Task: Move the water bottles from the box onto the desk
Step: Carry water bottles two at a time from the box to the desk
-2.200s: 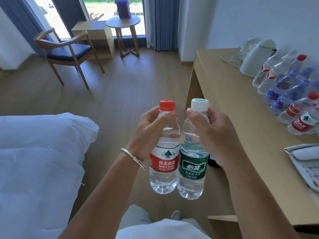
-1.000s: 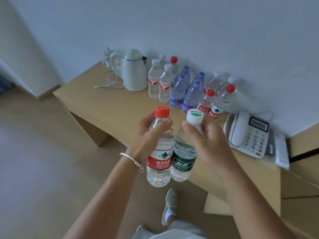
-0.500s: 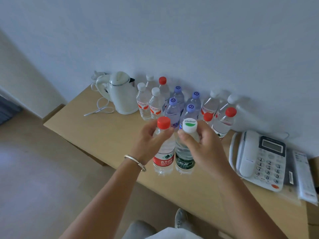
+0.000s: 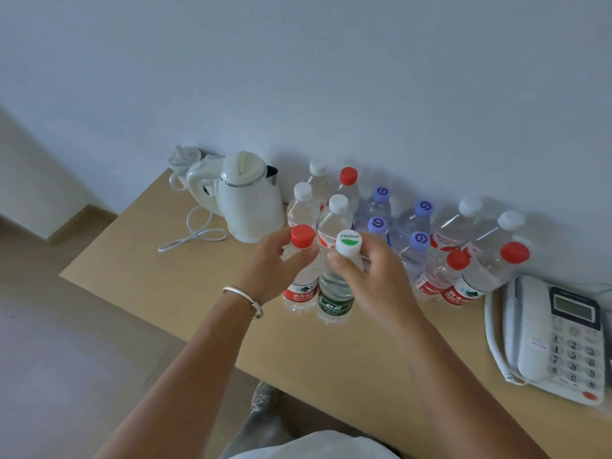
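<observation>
Gripping the neck of a red-capped bottle (image 4: 299, 279), the left hand (image 4: 270, 270) has its fingers curled just under the cap; the right hand (image 4: 371, 279) pinches a green-labelled bottle (image 4: 334, 293) below its white cap. Both bottles stand touching on the desk (image 4: 185, 283), though whether their bases rest on it is hard to tell. At 1 o'clock, bottles (image 4: 414, 233) crowd the wall, partly hidden behind the hands. A kettle (image 4: 248, 200) sits at 11 o'clock; a telephone (image 4: 556, 342) at 3 o'clock is cut off by the frame edge.

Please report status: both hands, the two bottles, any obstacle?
Left hand grips red-cap bottle; right hand grips green-label bottle. Both upright, at desk. Bottle cluster close behind.
</observation>
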